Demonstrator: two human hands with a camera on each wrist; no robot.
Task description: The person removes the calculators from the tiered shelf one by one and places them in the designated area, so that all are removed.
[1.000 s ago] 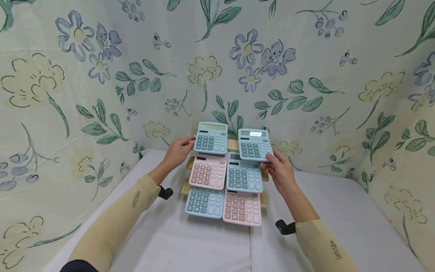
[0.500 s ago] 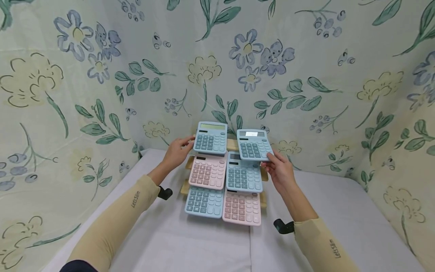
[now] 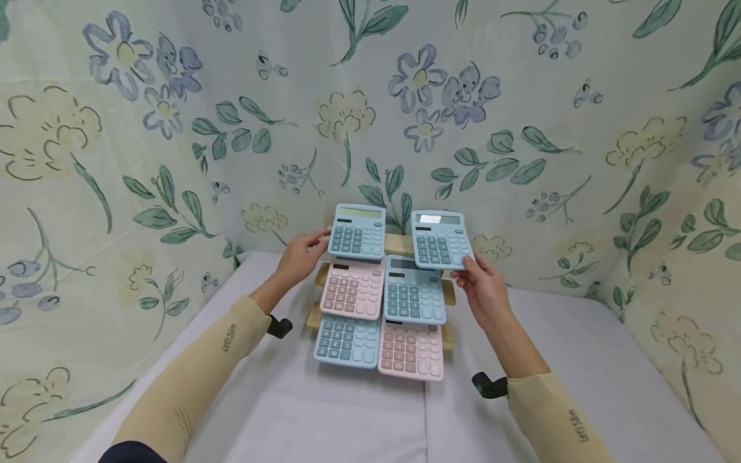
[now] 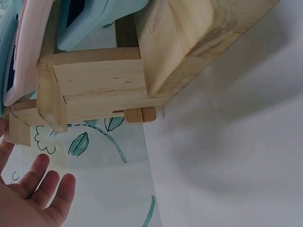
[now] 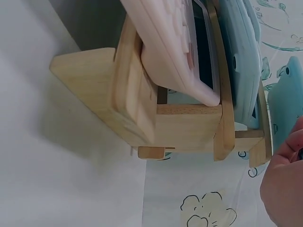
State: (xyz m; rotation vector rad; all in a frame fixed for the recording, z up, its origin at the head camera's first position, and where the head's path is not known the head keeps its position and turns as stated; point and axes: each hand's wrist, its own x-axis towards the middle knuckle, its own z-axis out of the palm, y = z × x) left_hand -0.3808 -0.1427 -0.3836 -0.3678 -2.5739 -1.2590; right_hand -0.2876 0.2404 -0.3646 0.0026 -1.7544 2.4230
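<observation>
My right hand [image 3: 486, 289] pinches a light blue calculator [image 3: 442, 241] by its lower right corner, thumb on its face. This calculator is at the top right of a stepped wooden rack [image 3: 399, 244], apart from it in the right wrist view [image 5: 286, 99]. At the rack's upper left, my left hand [image 3: 301, 257] has its fingertips at the side edge of another blue calculator [image 3: 357, 231]. The left wrist view shows its fingers [image 4: 61, 194] loosely extended next to the rack's end, index fingertip partly out of frame.
Below on the rack sit a pink calculator [image 3: 352, 289] and a blue one [image 3: 414, 294]. The lowest step carries a blue calculator [image 3: 347, 342] on the left and a pink one [image 3: 411, 350] on the right. White cloth [image 3: 324, 418] covers the table; a floral curtain [image 3: 509, 77] hangs behind.
My right hand has shifted slightly right with the pinched blue calculator, widening the gap to the upper left one and straightening its tilt. My left hand stays in place; the view dips slightly.
</observation>
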